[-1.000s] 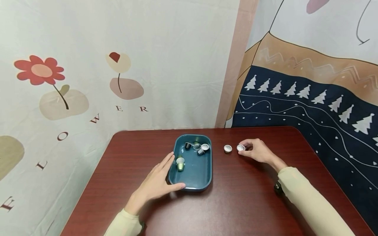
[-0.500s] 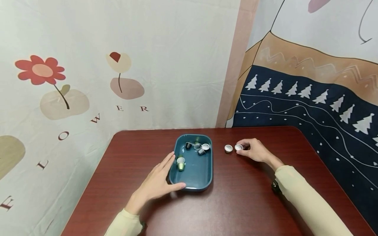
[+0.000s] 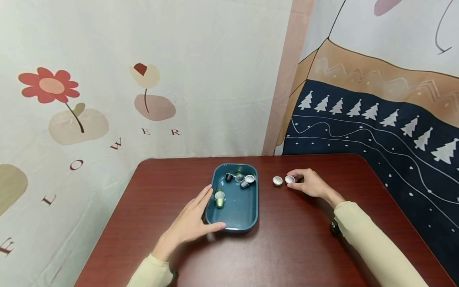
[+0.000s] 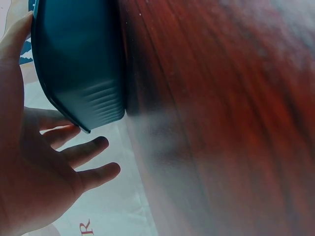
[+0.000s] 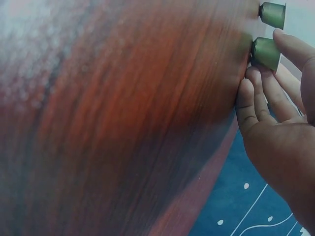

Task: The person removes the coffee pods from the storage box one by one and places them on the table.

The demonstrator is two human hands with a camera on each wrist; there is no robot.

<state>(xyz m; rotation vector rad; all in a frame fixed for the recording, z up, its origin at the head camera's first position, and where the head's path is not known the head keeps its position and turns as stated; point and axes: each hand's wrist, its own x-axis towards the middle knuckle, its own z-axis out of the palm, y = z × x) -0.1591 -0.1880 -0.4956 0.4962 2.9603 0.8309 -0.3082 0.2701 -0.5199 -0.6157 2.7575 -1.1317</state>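
Observation:
My right hand (image 3: 310, 183) pinches a green coffee capsule (image 5: 267, 53) between thumb and fingers, at the table surface with its pale foil-coloured top (image 3: 289, 179) facing up. Just left of it stands a second green coffee capsule (image 5: 273, 14), upright, a small gap between the two. My left hand (image 3: 190, 223) lies along the near left corner of a dark teal tray (image 3: 257, 205), fingers spread and mostly straight. Its thumb touches the near rim while the fingertips reach the left side. In the left wrist view, the tray wall (image 4: 78, 64) fills the upper left.
Inside the tray lie several more coffee capsules: a black one (image 3: 228, 177), a grey one (image 3: 244, 184) and a green one (image 3: 219, 202) among them. The reddish-brown table (image 3: 294, 243) meets a printed cloth backdrop (image 3: 215, 99) behind.
My right hand has slid its capsule slightly left, nearer the other standing capsule, then stayed still over the last half second. The left hand and tray hold their places.

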